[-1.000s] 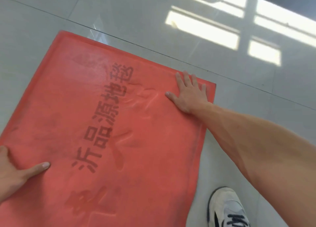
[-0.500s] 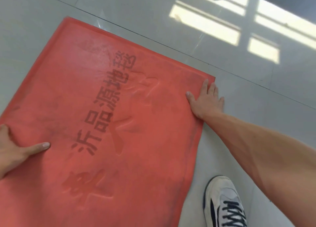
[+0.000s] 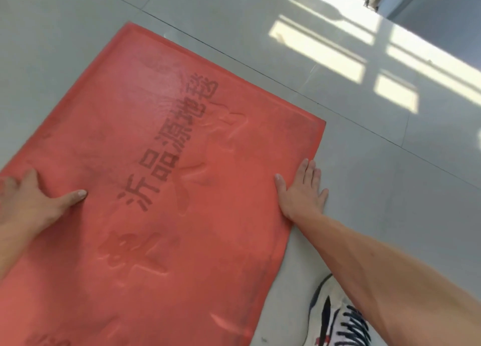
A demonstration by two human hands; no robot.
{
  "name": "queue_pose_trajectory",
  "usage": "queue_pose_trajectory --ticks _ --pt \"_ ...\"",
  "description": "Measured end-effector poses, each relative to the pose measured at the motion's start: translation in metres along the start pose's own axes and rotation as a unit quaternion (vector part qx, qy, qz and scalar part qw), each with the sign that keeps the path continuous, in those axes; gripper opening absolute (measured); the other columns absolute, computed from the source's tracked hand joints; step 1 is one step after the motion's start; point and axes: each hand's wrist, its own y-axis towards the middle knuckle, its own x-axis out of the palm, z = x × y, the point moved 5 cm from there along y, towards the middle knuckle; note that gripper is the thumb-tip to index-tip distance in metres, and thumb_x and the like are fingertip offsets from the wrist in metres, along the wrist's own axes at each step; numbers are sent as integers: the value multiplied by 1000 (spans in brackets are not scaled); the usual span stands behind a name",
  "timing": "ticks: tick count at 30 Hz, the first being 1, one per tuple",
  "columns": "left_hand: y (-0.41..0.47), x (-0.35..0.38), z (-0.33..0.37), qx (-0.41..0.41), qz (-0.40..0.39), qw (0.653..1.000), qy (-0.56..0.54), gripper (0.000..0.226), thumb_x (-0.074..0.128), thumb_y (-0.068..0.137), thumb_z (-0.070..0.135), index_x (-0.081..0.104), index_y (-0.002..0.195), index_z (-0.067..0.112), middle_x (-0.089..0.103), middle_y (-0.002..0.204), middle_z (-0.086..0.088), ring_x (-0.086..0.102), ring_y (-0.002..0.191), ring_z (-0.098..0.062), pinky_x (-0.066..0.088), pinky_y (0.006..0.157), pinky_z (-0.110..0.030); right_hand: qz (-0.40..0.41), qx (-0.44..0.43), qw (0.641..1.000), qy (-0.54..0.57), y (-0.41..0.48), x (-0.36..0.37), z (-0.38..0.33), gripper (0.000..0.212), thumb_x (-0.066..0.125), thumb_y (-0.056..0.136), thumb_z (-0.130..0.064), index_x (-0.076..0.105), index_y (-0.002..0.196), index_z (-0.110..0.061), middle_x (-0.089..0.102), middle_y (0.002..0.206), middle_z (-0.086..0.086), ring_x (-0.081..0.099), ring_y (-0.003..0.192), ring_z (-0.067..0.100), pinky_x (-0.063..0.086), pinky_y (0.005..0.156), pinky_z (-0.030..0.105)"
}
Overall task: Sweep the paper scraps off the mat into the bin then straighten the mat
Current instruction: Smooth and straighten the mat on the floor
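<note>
Two open hands: my left hand (image 3: pixel 33 205), fingers spread, presses the mat (image 3: pixel 208 241), which fills mid-frame on the floor (image 3: pixel 65 20); my right hand (image 3: pixel 303 193) lies flat across its right border. I should push evenly, squaring it to the seam (image 3: pixel 364 127).

One red mat (image 3: pixel 208 254) lies on the tiled floor (image 3: pixel 377 194) under two bare hands, one left hand (image 3: pixel 28 205) and one right hand (image 3: pixel 303 192), at opposite edges. Five dark printed characters (image 3: pixel 171 142) run between the two hands. One white sneaker (image 3: pixel 335 319) shows below the right hand.
</note>
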Motion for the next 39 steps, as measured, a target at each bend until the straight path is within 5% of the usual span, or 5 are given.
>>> queue_pose_trajectory --ticks 7,11,16,20,39 --pt "-146 -4 76 75 -69 989 104 95 77 77 48 32 151 11 19 156 -31 16 144 -46 14 120 -45 -25 -139 983 -114 -34 -10 -35 73 32 97 -52 -9 154 -34 -13 163 8 -9 150 28 7 115 62" --pt "-212 35 86 68 -155 985 41 98 78 77 45 25 155 22 5 162 -23 6 149 -40 8 122 -38 -130 -289 935 -158 -60 1 -91 80 48 90 -52 -3 152 -46 -23 161 2 -17 148 31 17 108 72" --pt "-274 74 102 87 -153 979 102 103 69 81 55 5 157 26 -6 163 -18 -8 150 -35 -2 120 -39 -210 -332 890 -231 -86 25 -108 110 70 74 -62 -13 146 -55 -36 156 1 -28 144 33 24 94 81" --pt "-295 107 93 67 -162 969 175 135 70 63 73 -32 144 37 -25 160 -9 -23 146 -38 19 115 -63 -195 -375 865 -271 -95 31 -96 118 73 67 -68 -16 145 -56 -40 153 2 -31 143 35 17 96 83" --pt "-336 109 92 61 -194 966 158 127 78 65 62 -16 149 47 -34 156 8 -22 147 -32 27 108 -67 -163 -442 773 -425 -113 42 -66 144 73 54 -77 -38 139 -44 -45 148 18 -31 138 49 14 98 82"
